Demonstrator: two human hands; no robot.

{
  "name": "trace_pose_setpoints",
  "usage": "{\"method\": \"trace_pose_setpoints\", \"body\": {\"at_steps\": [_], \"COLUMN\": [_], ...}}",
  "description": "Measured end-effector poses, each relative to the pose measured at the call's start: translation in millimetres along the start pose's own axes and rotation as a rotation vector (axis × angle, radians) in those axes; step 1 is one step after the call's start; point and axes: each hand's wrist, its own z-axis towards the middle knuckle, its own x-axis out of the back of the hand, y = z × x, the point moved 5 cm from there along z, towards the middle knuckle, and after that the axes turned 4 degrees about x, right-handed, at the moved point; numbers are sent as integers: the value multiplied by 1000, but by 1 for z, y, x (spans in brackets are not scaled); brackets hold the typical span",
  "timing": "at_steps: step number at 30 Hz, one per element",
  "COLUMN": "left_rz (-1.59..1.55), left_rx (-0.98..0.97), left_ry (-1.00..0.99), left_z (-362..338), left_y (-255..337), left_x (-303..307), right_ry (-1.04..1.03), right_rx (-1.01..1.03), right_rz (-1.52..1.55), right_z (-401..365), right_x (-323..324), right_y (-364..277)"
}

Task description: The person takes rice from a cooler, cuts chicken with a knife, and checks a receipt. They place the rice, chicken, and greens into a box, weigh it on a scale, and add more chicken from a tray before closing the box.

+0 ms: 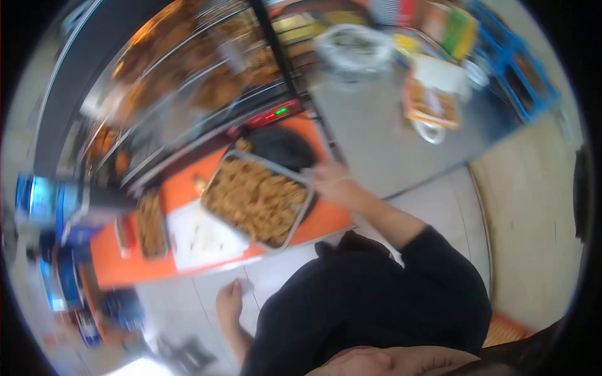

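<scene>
A metal tray (pixel 305 210) heaped with brown, fried-looking pieces (pixel 254 197) sits askew on the orange counter, its near corner reaching the front edge. At the tray's right corner, my right hand (pixel 331 180) is closed on the rim; motion blur softens the fingers. Behind the tray lies a round black dish or pan (pixel 282 147), partly covered by it. My left hand (pixel 230 302) hangs low in front of the counter, fingers curled. A small pale patch shows at its fingertips, too blurred to name.
White paper (pixel 207 241) with crumbs and a narrow tray of brown food (pixel 151 225) lie left on the orange counter (pixel 135 271). A glass display case (pixel 188 75) stands behind. Right, a steel table (pixel 364 131) bears a bagged bowl (pixel 354 47), a food box (pixel 433 94) and blue crates (pixel 517 66).
</scene>
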Motion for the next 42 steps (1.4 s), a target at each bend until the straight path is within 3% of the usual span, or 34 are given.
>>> {"method": "trace_pose_setpoints", "body": {"at_steps": [1,3,5,6,8,9,15,17,19,20,23,25,28,30,33,34,37,39,42], "left_rz": [-25,49,2,-20,-54,-63,-83,-97,-176,-172,-200,-152,-229,-312,-799,-796,-1364,-1454,-1520], "left_rx": [-46,-14,17,41,73,66,183,174,183,166,192,194,224,98,260,239,198,238,291], "left_ry": [-24,2,-68,-83,-80,-107,-76,-60,-20,-17,1,113,178,225,138,129,-166,-163,-169], "left_z": [-1,2,5,5,3,-3,-5,9,23,31,72,120,205,263,317,335,379,382,386], "left_y": [5,5,16,21,25,21,-50,-69,-95,-111,-180,-248,-346,-397,-436,-446,-454,-441,-439], "left_x": [-3,-14,-20,-23,-21,-22,-6,6,27,40,80,100,122,126,129,125,91,94,89], "right_ry": [-379,-659,-659,-675,-526,-588,-269,-410,-51,-34,-7,162,231,231,67,43,99,65,344], "right_rx": [-12,-542,-617,-799,-744,-717,-664,589,592,590,-172,-249,-208,-193,-28,5,-9,48,141], "right_rz": [-232,541,806,1046,1161,1141,1211,4,77,72,1254,1095,1246,1264,1433,1429,1528,1733,1789], "right_z": [-8,-49,-58,-54,-50,-53,-56,-52,-53,-49,-38,-47,-44,-26,15,30,73,111,170], "right_x": [0,-34,-90,-140,-121,-125,-119,-101,-119,-122,-116,-102,-117,-133,-151,-157,-180,-200,-218], "right_y": [-6,3,3,21,-17,-22,-28,-55,-33,-36,-54,-107,-197,-240,-340,-373,-451,-485,-517]}}
